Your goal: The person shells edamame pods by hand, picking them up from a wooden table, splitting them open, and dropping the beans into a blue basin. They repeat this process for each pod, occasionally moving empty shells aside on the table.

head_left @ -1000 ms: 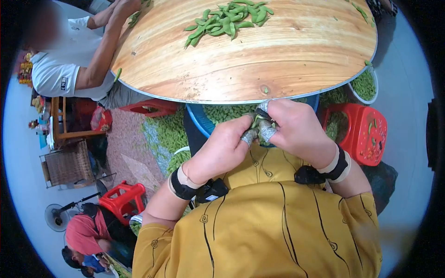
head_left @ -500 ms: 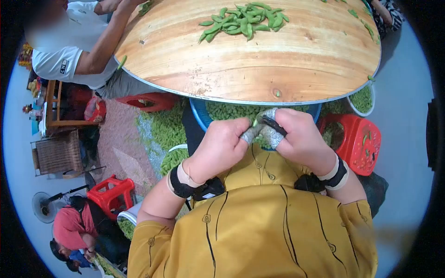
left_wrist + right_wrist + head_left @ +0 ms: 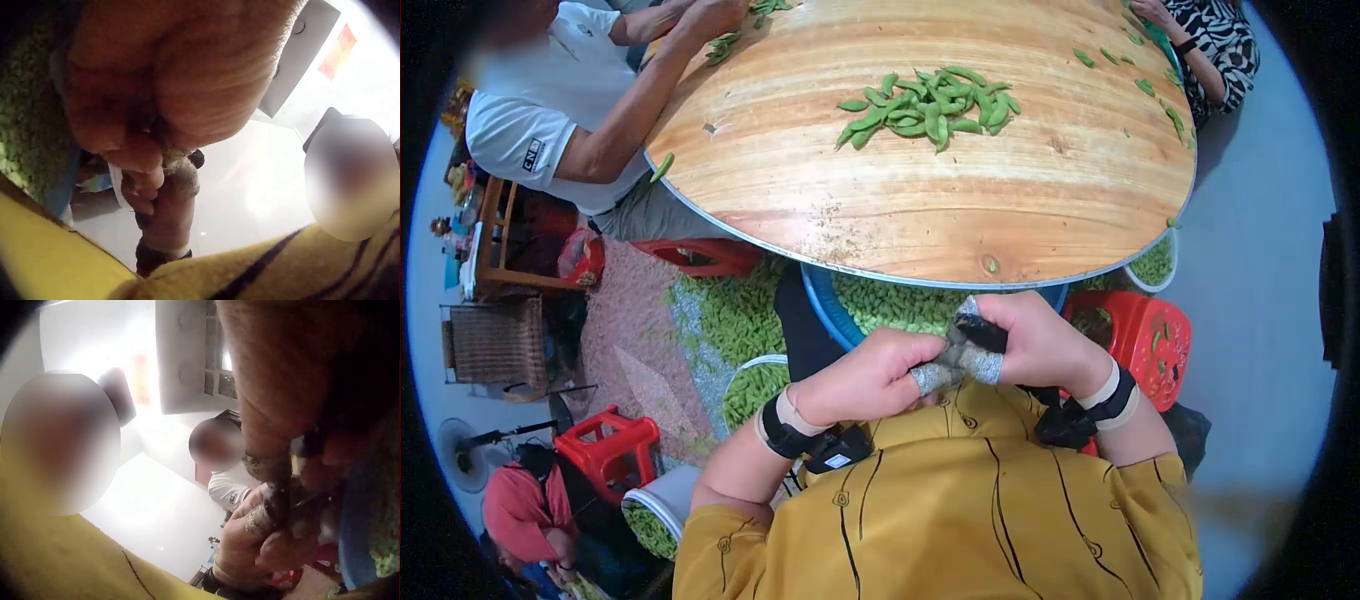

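Note:
Both hands meet fingertip to fingertip over a blue basin (image 3: pixel 828 312) of green soybeans. The left hand (image 3: pixel 878 372), its index finger wrapped in grey tape, pinches with thumb and bent finger. Against it, the right hand (image 3: pixel 1040 340) has curled fingers with grey tape on thumb and index finger. A short black piece (image 3: pixel 980 334) lies between that thumb and finger. The green soybean pod the fingertips work on is mostly hidden by them. In the left wrist view, taped fingertips (image 3: pixel 182 178) of the right hand press close to the left fingers.
A round wooden table (image 3: pixel 800 180) stands ahead, with a heap of soybean pods (image 3: pixel 935 108) on it. A red stool (image 3: pixel 1155 340) is at right, a white bucket (image 3: pixel 665 500) at lower left. More pods (image 3: pixel 745 320) cover the floor at left. People sit at the table's far sides.
The head view has shifted, so the table and hands appear lower. The hands stay together; the green sliver seen between the fingertips is now hidden. The right thumb shows more of the black piece.

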The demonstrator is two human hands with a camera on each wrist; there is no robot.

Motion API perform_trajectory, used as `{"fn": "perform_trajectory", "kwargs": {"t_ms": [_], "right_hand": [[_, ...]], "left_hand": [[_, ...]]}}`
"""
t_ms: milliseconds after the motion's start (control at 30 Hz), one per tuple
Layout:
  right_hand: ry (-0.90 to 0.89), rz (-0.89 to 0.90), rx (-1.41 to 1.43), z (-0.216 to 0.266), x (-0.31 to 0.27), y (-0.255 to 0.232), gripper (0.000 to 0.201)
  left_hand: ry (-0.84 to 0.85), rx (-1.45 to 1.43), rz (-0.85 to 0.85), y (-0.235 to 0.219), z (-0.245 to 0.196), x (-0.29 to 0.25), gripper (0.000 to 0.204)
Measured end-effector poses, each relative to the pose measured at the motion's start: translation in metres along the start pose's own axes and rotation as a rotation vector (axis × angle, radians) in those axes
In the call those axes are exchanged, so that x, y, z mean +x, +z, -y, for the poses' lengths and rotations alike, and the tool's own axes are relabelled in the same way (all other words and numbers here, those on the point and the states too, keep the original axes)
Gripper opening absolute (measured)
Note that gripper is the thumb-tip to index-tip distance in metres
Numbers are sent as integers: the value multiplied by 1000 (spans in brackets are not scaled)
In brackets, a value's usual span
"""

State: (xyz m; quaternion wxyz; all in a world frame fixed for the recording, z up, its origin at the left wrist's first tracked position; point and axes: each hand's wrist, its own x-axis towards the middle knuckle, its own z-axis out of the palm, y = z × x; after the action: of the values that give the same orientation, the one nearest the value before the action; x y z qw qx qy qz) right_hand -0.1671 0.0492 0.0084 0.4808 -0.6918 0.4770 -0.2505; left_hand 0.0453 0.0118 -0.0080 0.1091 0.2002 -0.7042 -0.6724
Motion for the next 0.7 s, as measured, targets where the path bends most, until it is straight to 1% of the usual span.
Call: {"fn": "perform_trajectory", "kwargs": {"t_ms": [33,100,167,200,233,267,300,333,367,400,433,467,533,567,600,633,700], "right_hand": [[33,16,-1,4,1,-2,26],[29,41,-16,4,1,-2,26],[30,70,-28,4,3,-2,26],[-9,65,-146,4,4,-2,26],[-49,59,-263,4,5,-1,26],[-47,61,-264,3,5,0,26],[-66,22,-199,2,5,0,26],[-84,-17,-136,1,6,0,26],[-81,-14,-140,1,6,-4,26],[-73,-13,-248,1,5,-9,25],[-67,-13,-357,1,6,-15,23],[-67,-13,-360,4,8,-23,23],[53,40,-418,14,16,-41,21],[-4,-59,-444,18,24,-47,19],[6,-138,-513,21,34,-56,19],[17,-218,-581,23,46,-66,19],[-12,-358,-798,17,74,-83,18]], "left_hand": [[-13,-9,11,-2,0,-1,11],[-19,-20,22,-5,2,-2,10],[126,88,10,-6,9,-2,9],[129,82,8,-6,10,-2,9],[90,58,32,-7,10,-2,8],[52,37,56,-8,11,-2,7],[53,32,56,-9,8,-4,7],[-6,-31,43,-11,4,-7,7],[-63,-94,30,-13,2,-10,7],[-60,-96,30,-17,4,-14,7],[-14,118,-72,-22,10,-22,9],[32,332,-175,-28,15,-30,10],[-130,642,-300,-37,24,-52,13],[-293,806,-348,-39,28,-62,14],[-459,969,-394,-39,32,-72,14],[-608,1035,-443,-40,39,-79,17],[-588,1042,-467,-38,39,-87,19]]}}
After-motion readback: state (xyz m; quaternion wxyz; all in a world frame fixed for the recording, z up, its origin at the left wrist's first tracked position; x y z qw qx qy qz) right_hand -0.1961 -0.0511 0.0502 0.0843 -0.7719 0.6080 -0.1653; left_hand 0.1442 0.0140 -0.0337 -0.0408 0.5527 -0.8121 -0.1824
